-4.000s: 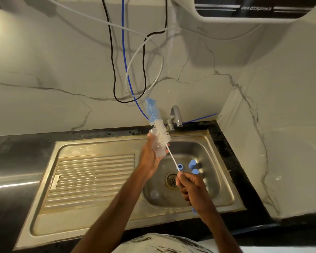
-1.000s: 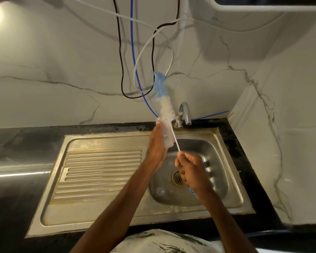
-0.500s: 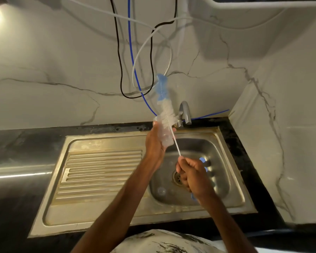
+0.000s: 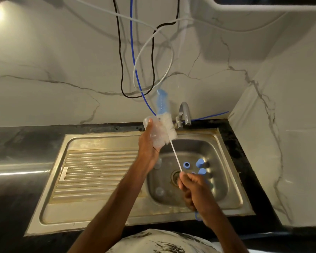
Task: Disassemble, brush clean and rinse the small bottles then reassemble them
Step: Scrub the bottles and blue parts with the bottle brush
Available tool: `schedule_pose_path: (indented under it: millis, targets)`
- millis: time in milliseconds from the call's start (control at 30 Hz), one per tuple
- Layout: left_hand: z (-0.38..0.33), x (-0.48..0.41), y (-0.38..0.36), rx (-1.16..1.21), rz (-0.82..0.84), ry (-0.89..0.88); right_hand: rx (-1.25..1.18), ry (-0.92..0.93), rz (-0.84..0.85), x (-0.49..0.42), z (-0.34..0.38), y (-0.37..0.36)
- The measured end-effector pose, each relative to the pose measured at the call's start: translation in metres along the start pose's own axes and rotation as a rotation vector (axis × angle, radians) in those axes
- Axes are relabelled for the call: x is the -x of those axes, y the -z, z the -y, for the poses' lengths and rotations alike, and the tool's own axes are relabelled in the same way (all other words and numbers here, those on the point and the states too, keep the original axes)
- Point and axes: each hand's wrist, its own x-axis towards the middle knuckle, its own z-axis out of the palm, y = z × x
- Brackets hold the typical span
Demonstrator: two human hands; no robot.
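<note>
A steel sink (image 4: 98,141) is set into the dark tabletop (image 4: 16,139). Above its basin, the left hand (image 4: 148,143) grips a small clear bottle (image 4: 154,132), mouth tilted up and away. The right hand (image 4: 192,187), lower and nearer, is closed around the thin stem of a bottle brush (image 4: 169,127), whose white bristles lie against the bottle's right side. Three blue caps (image 4: 199,163) rest in the basin, just beyond the right hand.
</note>
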Motion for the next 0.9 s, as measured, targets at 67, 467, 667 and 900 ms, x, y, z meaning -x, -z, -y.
schedule_pose_path:
  millis: [67,467,667,900]
  targets:
    - [0.001,0.001,0.003,-0.013,-0.005,0.016,-0.007,-0.036,0.019,0.011,-0.009,0.002]
    - [-0.004,0.005,0.0,0.046,0.104,0.064,0.012,-0.025,0.028,0.014,-0.005,0.001]
    - [0.004,0.015,-0.006,-0.008,0.145,0.126,0.004,0.04,-0.023,-0.014,0.016,0.007]
    - [-0.002,0.001,0.008,0.116,0.048,0.083,0.04,-0.001,0.011,0.007,-0.002,0.005]
